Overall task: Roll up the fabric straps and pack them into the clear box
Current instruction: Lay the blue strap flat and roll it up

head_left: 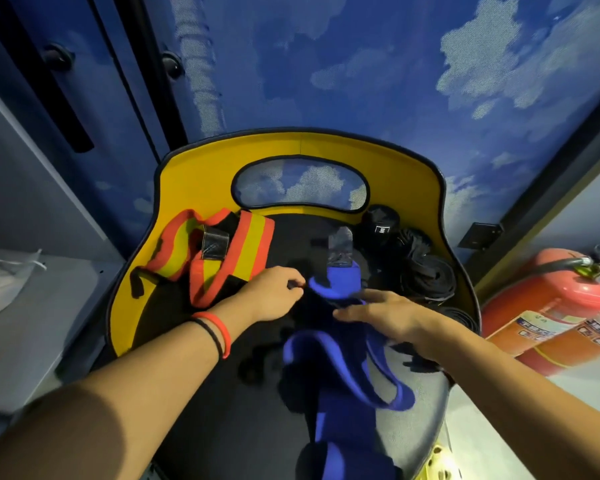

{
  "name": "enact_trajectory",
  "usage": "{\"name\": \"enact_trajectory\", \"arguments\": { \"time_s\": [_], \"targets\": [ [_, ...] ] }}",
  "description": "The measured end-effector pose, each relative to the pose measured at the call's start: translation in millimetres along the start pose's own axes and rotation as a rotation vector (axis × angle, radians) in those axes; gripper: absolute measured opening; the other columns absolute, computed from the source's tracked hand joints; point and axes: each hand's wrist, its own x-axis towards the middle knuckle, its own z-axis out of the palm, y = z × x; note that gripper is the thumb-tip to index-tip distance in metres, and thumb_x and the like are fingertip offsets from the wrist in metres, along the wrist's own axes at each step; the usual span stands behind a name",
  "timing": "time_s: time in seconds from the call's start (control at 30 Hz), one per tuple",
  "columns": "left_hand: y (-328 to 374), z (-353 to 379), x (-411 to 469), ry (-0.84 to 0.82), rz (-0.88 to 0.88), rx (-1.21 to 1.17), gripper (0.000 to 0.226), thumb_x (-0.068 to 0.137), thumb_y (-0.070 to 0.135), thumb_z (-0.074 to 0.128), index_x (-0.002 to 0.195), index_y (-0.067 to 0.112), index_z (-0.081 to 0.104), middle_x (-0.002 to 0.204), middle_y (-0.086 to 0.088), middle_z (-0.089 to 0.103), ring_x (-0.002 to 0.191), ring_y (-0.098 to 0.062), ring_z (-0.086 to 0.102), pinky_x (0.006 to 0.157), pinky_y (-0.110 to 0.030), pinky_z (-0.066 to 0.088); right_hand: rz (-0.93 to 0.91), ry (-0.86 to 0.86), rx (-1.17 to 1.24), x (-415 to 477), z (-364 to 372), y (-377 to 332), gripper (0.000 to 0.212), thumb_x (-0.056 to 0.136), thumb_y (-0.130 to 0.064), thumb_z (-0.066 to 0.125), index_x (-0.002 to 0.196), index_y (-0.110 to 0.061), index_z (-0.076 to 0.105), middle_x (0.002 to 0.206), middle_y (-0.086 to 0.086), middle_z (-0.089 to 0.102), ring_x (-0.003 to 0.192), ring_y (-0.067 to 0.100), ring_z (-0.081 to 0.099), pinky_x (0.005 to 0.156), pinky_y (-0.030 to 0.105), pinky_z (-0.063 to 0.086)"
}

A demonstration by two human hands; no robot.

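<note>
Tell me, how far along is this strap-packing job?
Early on. The black straps at the right look coiled already. The left hand pinches the end of the blue strap while the right hand lies flat on it; most of it trails loose. The orange-and-yellow strap lies unrolled, and no clear box is in view.

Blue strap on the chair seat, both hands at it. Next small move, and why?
Likely roll the curled end of the blue strap one turn toward the person. The left hand pinches that end, the right hand lies open across the strap just below, and the rest trails loose and unrolled down the seat; black rolls sit at the right.
</note>
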Motion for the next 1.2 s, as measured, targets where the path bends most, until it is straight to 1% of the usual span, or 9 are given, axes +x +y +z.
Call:
{"name": "enact_trajectory", "arguments": {
  "time_s": [0.2, 0.37, 0.5, 0.6, 0.73, 0.83, 0.97, 1.1, 1.2],
  "targets": [
    [14.4, 11.2, 1.6, -0.121, -0.108, -0.322, 0.027, 0.099, 0.01, 0.054, 0.122, 0.016, 0.066, 0.117, -0.002, 0.072, 0.111, -0.024, 0.066, 0.089, -0.034, 0.052, 0.009, -0.115, 0.152, 8.6, 4.2, 10.0, 0.067, 0.071, -0.073, 0.075, 0.123, -0.032, 0.065, 0.114, -0.003, 0.074, 0.105, 0.02, 0.071, 0.098, 0.04, 0.054],
    [30.7, 7.5, -2.5, -0.134, -0.214, -0.811, 0.026, 0.102, 0.013, 0.045, 0.108, 0.013, 0.07, 0.108, -0.006, 0.078, 0.105, -0.025, 0.073, 0.092, -0.043, 0.06, -0.028, 0.168, 0.269, 25.8, 11.9, 8.1, 0.049, 0.083, -0.03, 0.084, 0.119, -0.014, 0.057, 0.103, 0.002, 0.062, 0.086, 0.016, 0.065, 0.057, 0.025, 0.049],
    [31.2, 10.7, 0.6, -0.113, -0.165, -0.749, 0.017, 0.105, 0.014, 0.051, 0.108, 0.007, 0.066, 0.109, -0.006, 0.077, 0.104, -0.021, 0.073, 0.089, -0.041, 0.06, -0.033, 0.159, 0.396, 30.2, 12.7, 7.3, 0.02, 0.091, -0.028, 0.077, 0.096, -0.014, 0.064, 0.088, 0.001, 0.071, 0.073, 0.014, 0.067, 0.052, 0.021, 0.048],
    [29.1, 19.1, 6.6, -0.009, -0.164, -0.572, 0.015, 0.105, 0.024, 0.053, 0.1, 0.019, 0.066, 0.113, -0.006, 0.069, 0.108, -0.024, 0.063, 0.107, -0.051, 0.049, -0.052, 0.29, 0.443, 37.9, 14.8, 6.2, 0.02, 0.096, -0.025, 0.069, 0.084, -0.011, 0.062, 0.091, 0.007, 0.072, 0.08, 0.023, 0.066, 0.068, 0.031, 0.053],
    [38.2, 21.8, 5.6, -0.075, -0.281, -0.842, 0.041, 0.107, 0.024, 0.05, 0.148, 0.022, 0.046, 0.132, -0.003, 0.056, 0.115, -0.02, 0.057, 0.099, -0.04, 0.052, 0.046, 0.398, 0.514, 50.1, 13.1, 4.6, 0.016, 0.104, -0.03, 0.054, 0.102, -0.017, 0.063, 0.107, 0.007, 0.068, 0.1, 0.029, 0.065, 0.092, 0.047, 0.056],
    [47.5, 26.7, 4.0, -0.099, -0.364, -0.948, 0.051, 0.108, 0.019, 0.048, 0.157, 0.02, 0.032, 0.143, -0.005, 0.053, 0.122, -0.026, 0.059, 0.093, -0.041, 0.055, 0.091, 0.412, 0.559, 58.5, 15.4, 3.1, 0.014, 0.103, -0.028, 0.052, 0.104, -0.017, 0.06, 0.112, 0.009, 0.065, 0.102, 0.029, 0.063, 0.096, 0.047, 0.053],
    [51.5, 25.7, 3.9, -0.03, -0.411, -1.037, 0.032, 0.108, 0.023, 0.048, 0.136, 0.01, 0.057, 0.125, -0.008, 0.07, 0.115, -0.029, 0.067, 0.083, -0.037, 0.058, 0.079, 0.306, 0.717, 59.5, 26.0, -6.5, 0.014, 0.103, -0.025, 0.055, 0.103, -0.014, 0.063, 0.107, 0.012, 0.072, 0.102, 0.032, 0.067, 0.099, 0.051, 0.053],
    [48.6, 13.7, 3.8, 0.1, -0.343, -1.009, 0.026, 0.109, 0.032, 0.046, 0.107, 0.021, 0.07, 0.112, -0.003, 0.076, 0.099, -0.02, 0.071, 0.088, -0.039, 0.056, 0.019, 0.205, 0.803, 49.9, 33.1, -18.7, 0.017, 0.094, -0.023, 0.057, 0.101, -0.01, 0.067, 0.102, 0.013, 0.077, 0.105, 0.037, 0.07, 0.102, 0.056, 0.051],
    [45.4, 5.9, 1.6, 0.17, -0.276, -1.088, 0.022, 0.109, 0.028, 0.047, 0.114, 0.022, 0.068, 0.12, -0.002, 0.074, 0.109, -0.02, 0.07, 0.102, -0.045, 0.054, -0.001, 0.163, 0.843, 44.3, 34.4, -23.5, 0.031, 0.092, -0.025, 0.052, 0.111, -0.009, 0.071, 0.104, 0.013, 0.077, 0.106, 0.037, 0.07, 0.103, 0.054, 0.05]
  ]
}}
